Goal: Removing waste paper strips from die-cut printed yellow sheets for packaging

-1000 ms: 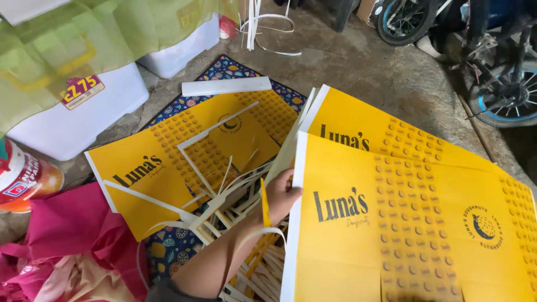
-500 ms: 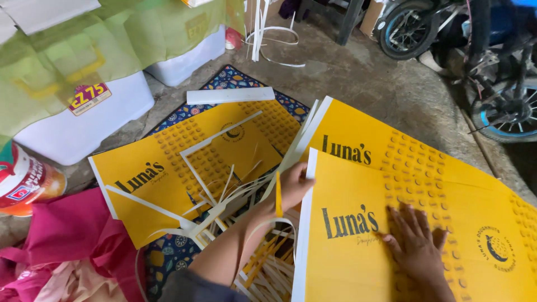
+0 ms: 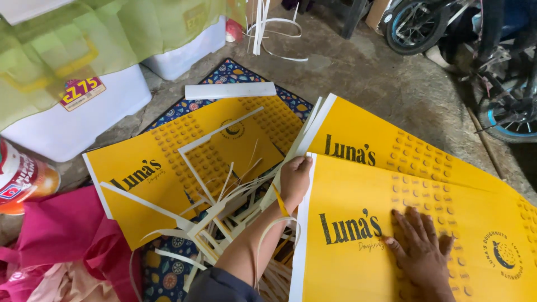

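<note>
Left hand (image 3: 295, 178) pinches left edge of top yellow printed sheet (image 3: 358, 263) on floor stack. Right hand (image 3: 420, 250) lies flat, fingers spread, on same sheet. White paper strips (image 3: 224, 215) alongside.

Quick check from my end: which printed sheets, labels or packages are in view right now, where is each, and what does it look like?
Top printed sheet: yellow, white edge, dark lettering; under right hand, left hand at its edge.
Second yellow sheet: just behind, overlapped.
Cut yellow sheet: left, on patterned mat, under white strips.
Sticker: red and yellow, on white box.
Can: far left, red and white label.
</note>
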